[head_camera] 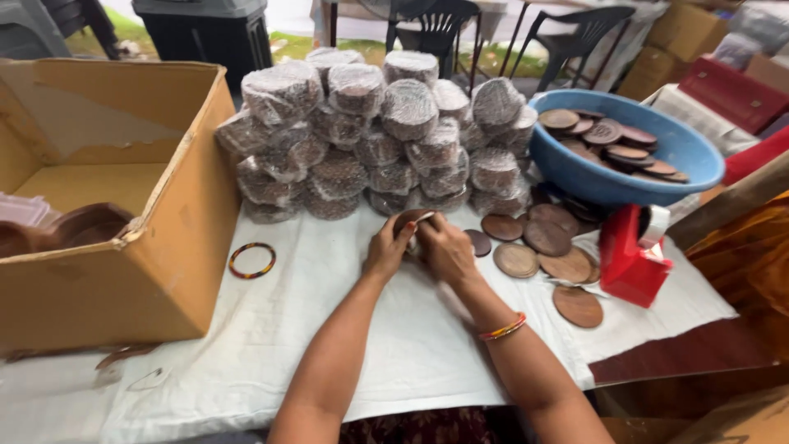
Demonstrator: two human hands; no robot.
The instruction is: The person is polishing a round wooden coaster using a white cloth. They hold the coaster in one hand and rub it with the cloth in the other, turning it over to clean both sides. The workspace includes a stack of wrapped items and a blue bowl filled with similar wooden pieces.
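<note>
My left hand point(386, 249) and my right hand point(444, 247) meet over the white cloth, both closed around a small stack of round brown wooden discs point(408, 220) with a bit of clear wrap at its edge. Just behind them rises a pile of plastic-wrapped disc bundles point(378, 140). Loose brown discs point(542, 247) lie on the cloth to the right of my right hand. A striped bangle sits on my right wrist point(503, 328).
A large open cardboard box point(156, 238) stands at the left. A blue basin point(616, 177) of discs sits at the right, with a red tape dispenser point(629, 255) in front. A coloured bangle point(252, 260) lies on the cloth. Dark chairs stand behind.
</note>
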